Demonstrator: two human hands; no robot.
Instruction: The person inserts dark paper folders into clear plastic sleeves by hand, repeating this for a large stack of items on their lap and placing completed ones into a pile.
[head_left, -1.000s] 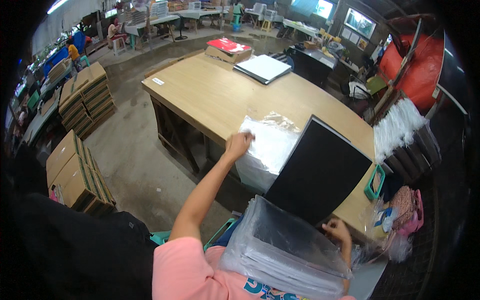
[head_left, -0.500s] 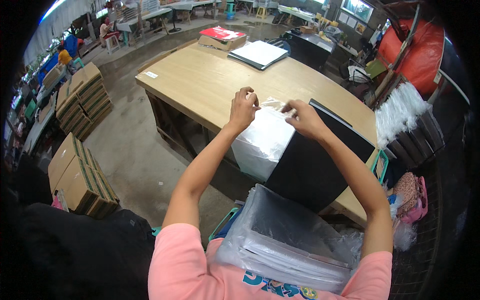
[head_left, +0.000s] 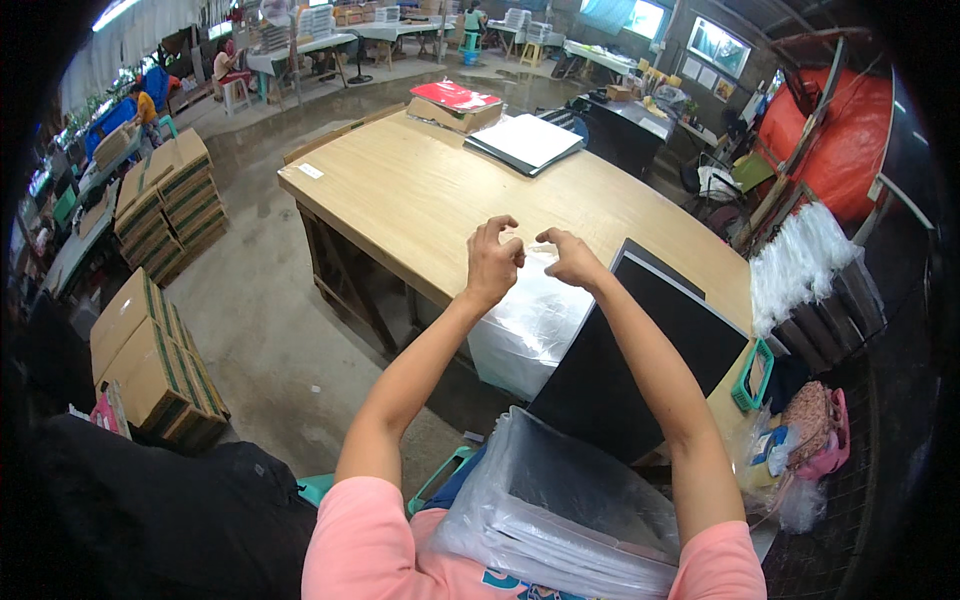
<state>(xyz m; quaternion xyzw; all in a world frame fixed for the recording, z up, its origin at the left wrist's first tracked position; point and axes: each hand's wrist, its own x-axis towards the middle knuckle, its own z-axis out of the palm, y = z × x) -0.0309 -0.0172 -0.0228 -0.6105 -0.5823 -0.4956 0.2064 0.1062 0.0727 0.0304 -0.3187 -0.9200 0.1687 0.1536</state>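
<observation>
A white block-like bundle in clear plastic film (head_left: 530, 315) sits at the near edge of the wooden table. Above its far end, my left hand (head_left: 492, 268) has curled fingers with a gap between thumb and forefinger. My right hand (head_left: 575, 262) faces it, forefinger and thumb apart. The film's loose end lies between and below both hands; I see none gripped. Beside the bundle, under my right forearm, lies a large flat black board (head_left: 640, 350). A stack of black sheets in clear plastic (head_left: 580, 490) rests against my body.
On the wooden table (head_left: 400, 165) are white sheets over a dark board (head_left: 530, 140) and a cardboard box with a red packet (head_left: 455, 100). Cartons (head_left: 160, 360) stand on the left floor. A green basket (head_left: 752, 375) and plastic-wrapped stacks (head_left: 810, 265) are at right. People sit farther off.
My right hand has drawn slightly left, closer to my left hand, and its fingers have spread. The view has tilted up a little, so the table and bundle appear lower.
</observation>
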